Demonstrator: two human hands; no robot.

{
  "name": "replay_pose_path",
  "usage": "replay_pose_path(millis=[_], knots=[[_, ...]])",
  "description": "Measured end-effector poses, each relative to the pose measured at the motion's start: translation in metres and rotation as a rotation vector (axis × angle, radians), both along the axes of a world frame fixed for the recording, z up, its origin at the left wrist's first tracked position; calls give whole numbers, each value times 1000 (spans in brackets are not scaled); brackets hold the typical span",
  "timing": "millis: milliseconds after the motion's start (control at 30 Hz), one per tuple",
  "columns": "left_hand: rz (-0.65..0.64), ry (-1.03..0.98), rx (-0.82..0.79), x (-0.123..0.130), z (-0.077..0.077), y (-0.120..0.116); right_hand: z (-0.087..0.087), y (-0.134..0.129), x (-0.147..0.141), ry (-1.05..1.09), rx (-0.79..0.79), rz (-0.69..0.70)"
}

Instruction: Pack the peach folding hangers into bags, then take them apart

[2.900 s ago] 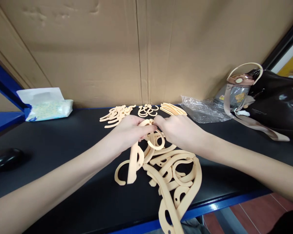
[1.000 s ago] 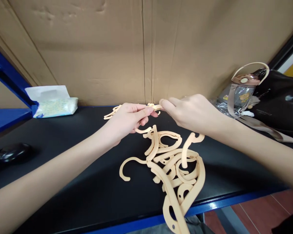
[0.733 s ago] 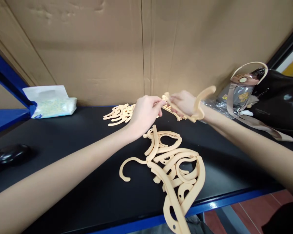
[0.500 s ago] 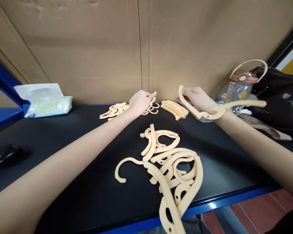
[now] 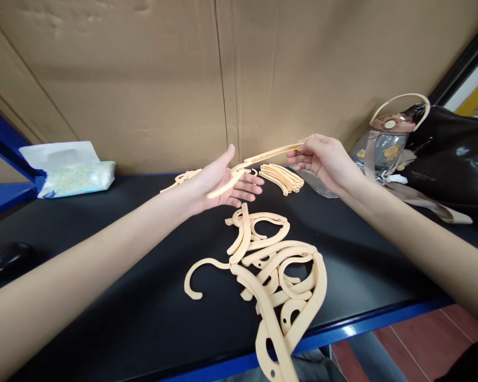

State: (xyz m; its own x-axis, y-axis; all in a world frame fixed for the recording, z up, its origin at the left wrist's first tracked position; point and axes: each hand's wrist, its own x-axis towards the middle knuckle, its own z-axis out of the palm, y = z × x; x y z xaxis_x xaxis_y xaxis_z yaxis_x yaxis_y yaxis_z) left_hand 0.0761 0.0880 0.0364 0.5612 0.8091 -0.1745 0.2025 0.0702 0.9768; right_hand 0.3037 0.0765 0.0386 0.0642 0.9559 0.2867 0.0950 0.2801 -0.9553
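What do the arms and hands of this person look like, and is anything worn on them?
The left forearm and right forearm are bare, with no sleeve in view. The left hand and right hand have no gloves, and no ring, watch or bracelet shows.

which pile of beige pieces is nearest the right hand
The back-right stack of slim bars, beside the clear plastic; the tangled front heap and the back-left pile lie farther from the right hand.

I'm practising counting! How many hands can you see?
2: the left hand, open behind the pale hooked piece, and the right hand, holding that piece's end. No others show.
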Motion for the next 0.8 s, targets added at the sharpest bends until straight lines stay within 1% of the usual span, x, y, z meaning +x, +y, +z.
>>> replay_pose_path(millis=[33,67,133,200,233,333,400,467,500,567,633,733,800], knots=[[-23,-94,-87,-5,2,-7,-1,-1,-1,-56,44,-16],[-5,-153,-106,-10,4,-14,-1,-3,-3,-160,100,-32],[59,-197,-46,-15,3,-27,-3,-10,-8,-483,246,-71],[86,-152,20,-16,-1,-40,-7,-21,-17,-838,380,-89],[73,-105,42,-15,-4,-46,-9,-27,-22,-987,423,-86],[-23,27,82,-10,-14,-62,-19,-45,-38,-1294,536,-26],[-70,47,111,-8,-21,-69,-25,-53,-43,-1394,650,-16],[-72,4,128,-9,-28,-73,-28,-56,-44,-1402,742,-22],[-64,-26,130,-10,-31,-73,-29,-57,-42,-1388,762,-27],[-46,-68,131,-11,-36,-74,-30,-56,-38,-1377,763,-29],[-37,-62,154,-11,-38,-76,-30,-56,-35,-1418,752,-32],[58,54,290,-7,-36,-82,-32,-62,-40,-1547,730,-38],[135,168,381,-3,-34,-87,-33,-69,-48,-1619,657,-32]])
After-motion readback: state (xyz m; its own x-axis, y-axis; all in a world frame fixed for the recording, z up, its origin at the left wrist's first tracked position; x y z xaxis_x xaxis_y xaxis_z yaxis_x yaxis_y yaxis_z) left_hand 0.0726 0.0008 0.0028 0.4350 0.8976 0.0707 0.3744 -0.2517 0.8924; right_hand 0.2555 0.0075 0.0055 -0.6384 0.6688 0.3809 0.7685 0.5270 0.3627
